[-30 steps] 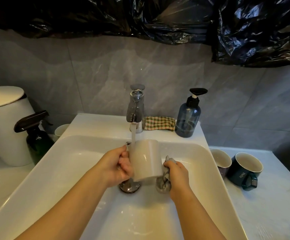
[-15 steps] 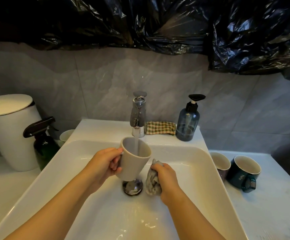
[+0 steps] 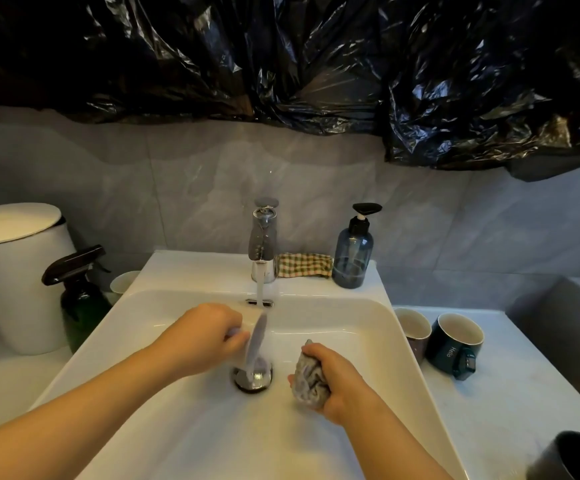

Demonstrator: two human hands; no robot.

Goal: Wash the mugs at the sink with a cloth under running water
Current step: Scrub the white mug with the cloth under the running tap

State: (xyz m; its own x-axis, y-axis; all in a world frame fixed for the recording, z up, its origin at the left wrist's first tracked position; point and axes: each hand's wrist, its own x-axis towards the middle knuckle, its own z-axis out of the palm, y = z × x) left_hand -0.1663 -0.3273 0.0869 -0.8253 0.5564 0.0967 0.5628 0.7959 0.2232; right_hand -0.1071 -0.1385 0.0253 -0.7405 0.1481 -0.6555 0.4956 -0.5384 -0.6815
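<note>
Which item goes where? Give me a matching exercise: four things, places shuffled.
Things
1. grey mug
2. grey cloth
3. checked cloth
4. Hello mug

Places
A. on the counter, right of the sink
B. in the right hand
C. on the ledge between tap and soap bottle
D. in the left hand, over the drain

Pairs: 1-D, 2-B, 3-C, 4-A
</note>
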